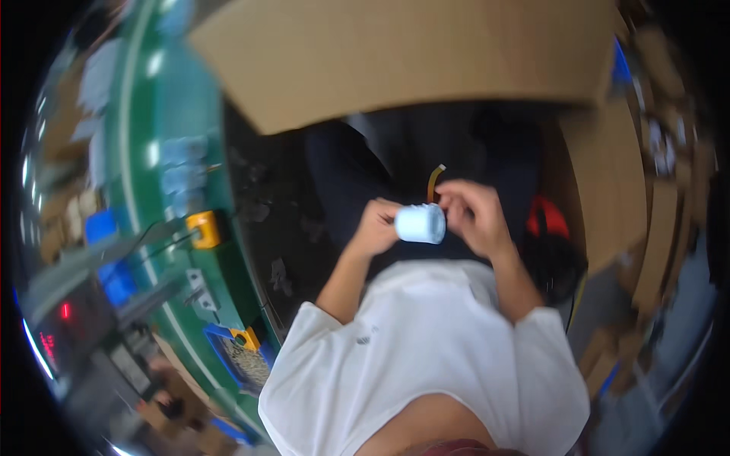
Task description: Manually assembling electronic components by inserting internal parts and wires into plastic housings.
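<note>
A pale blue, cylinder-shaped piece [414,224] lies sideways in front of my white shirt. My left hand [378,226] grips it at its left end, fingers wrapped round it. At the other end, my right hand [477,216] is closed, its curled fingertips beside the cylinder's round rim. A thin, curved yellow-brown strip [433,183] with a pale tip sticks up between the cylinder and the right fingertips. Its lower end is hidden, and I cannot tell which of them holds it. Blur hides finer details.
A large cardboard box [411,57] stands ahead, with a cardboard flap [608,182] at right. On the left runs a green workbench [137,99] with clear wrapped pieces [184,171], a yellow box-shaped device [203,229] and a blue bin [242,357] of small parts. A red-and-black item [549,220] lies at right.
</note>
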`<state>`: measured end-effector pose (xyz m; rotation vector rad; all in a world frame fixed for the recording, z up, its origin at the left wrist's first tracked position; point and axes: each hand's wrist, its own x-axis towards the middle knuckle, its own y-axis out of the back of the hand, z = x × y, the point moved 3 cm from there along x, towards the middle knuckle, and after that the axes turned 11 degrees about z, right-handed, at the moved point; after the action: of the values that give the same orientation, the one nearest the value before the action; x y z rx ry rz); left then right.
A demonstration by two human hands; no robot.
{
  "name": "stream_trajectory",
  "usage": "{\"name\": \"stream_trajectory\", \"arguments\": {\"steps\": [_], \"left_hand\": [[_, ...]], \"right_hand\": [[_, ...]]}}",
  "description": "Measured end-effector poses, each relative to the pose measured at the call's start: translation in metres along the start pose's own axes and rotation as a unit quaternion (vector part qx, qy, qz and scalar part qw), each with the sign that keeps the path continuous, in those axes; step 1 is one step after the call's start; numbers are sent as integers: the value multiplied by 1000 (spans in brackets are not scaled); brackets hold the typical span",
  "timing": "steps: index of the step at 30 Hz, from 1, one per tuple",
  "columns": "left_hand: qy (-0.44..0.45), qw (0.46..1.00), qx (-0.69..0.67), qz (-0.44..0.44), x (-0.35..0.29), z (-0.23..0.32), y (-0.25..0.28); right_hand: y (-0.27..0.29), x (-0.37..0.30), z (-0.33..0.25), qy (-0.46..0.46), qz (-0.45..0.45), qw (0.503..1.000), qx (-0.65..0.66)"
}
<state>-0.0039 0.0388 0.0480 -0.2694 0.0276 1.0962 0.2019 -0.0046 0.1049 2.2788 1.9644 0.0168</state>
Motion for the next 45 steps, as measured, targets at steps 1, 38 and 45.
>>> {"name": "stream_trajectory", "arguments": {"steps": [1, 38, 45], "left_hand": [[20, 997, 59, 39, -1, -1, 8], [-47, 905, 224, 358, -42, -19, 121], [-58, 893, 283, 346, -24, -25, 114]], "right_hand": [[-11, 1, -17, 73, -8, 995, -67], [4, 351, -230, 456, 189, 780, -385], [86, 472, -142, 208, 27, 645, -735]]}}
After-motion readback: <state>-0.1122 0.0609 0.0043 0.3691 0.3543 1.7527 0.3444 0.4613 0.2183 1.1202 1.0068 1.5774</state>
